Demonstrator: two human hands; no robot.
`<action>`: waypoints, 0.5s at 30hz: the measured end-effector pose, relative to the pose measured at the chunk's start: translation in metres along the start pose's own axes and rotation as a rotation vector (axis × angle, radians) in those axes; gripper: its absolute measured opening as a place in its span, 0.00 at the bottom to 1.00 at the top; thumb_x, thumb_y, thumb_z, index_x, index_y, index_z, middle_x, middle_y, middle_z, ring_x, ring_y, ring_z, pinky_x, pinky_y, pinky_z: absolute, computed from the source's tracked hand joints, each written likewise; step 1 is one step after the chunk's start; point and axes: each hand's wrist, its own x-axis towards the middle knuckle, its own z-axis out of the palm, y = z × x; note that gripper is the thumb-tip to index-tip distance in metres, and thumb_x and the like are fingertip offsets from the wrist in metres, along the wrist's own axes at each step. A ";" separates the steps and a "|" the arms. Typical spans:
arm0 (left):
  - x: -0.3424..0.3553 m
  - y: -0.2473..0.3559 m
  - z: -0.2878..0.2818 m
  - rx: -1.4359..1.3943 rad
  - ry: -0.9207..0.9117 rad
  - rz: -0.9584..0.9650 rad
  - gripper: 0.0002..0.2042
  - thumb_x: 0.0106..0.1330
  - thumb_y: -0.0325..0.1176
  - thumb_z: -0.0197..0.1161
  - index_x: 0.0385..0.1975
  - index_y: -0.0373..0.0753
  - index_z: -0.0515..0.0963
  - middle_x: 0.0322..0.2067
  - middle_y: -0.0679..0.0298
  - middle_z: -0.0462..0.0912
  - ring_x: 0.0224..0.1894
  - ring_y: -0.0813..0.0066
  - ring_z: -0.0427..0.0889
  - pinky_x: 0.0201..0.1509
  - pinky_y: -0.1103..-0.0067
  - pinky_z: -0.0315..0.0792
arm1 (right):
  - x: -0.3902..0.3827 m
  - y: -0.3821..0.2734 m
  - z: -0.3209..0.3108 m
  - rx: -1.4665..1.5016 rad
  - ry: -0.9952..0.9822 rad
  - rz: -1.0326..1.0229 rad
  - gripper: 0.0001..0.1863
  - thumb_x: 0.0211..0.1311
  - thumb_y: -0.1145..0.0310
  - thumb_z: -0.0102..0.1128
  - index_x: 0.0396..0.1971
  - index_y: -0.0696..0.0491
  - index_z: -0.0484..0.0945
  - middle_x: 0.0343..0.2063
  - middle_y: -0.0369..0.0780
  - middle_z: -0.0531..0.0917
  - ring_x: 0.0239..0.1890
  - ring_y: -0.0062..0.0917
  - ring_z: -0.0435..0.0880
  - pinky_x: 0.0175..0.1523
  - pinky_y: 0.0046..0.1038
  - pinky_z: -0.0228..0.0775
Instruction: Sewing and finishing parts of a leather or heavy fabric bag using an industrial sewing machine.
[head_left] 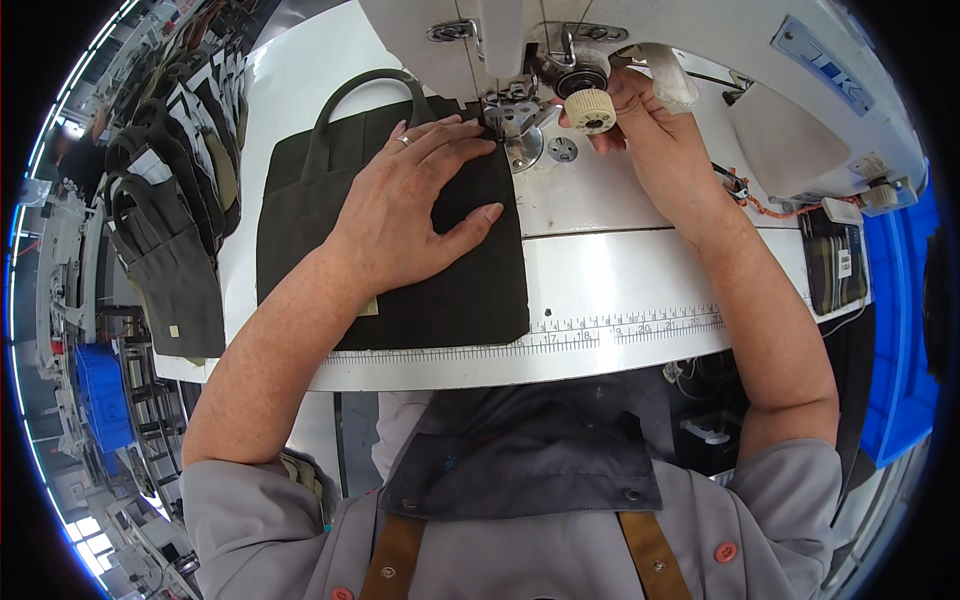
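A dark fabric bag piece (470, 285) lies flat on the white sewing table, its looped handle (322, 130) pointing away from me. My left hand (400, 205) rests palm down on it, fingers spread, fingertips close to the presser foot (513, 115). The fabric's right edge runs up to the foot. On the other side, my right hand (660, 150) is raised beside the cream dial (590, 111) on the sewing machine head (700, 35). Its fingers are curled together behind the dial and partly hidden; whatever they pinch does not show.
Several similar dark bag pieces (165, 260) hang in a stack at the table's left. A printed ruler strip (620, 328) follows the near edge. A plaid cloth item (832, 262) lies at the right, before a blue bin (895, 330). The machine arm overhangs the far side.
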 end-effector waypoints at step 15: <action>0.006 -0.007 0.004 0.034 0.047 0.006 0.25 0.63 0.41 0.72 0.58 0.37 0.79 0.59 0.50 0.80 0.64 0.49 0.78 0.73 0.56 0.67 | -0.005 0.002 0.003 -0.142 0.028 0.007 0.29 0.76 0.39 0.55 0.39 0.54 0.86 0.29 0.32 0.86 0.25 0.12 0.70 0.33 0.18 0.67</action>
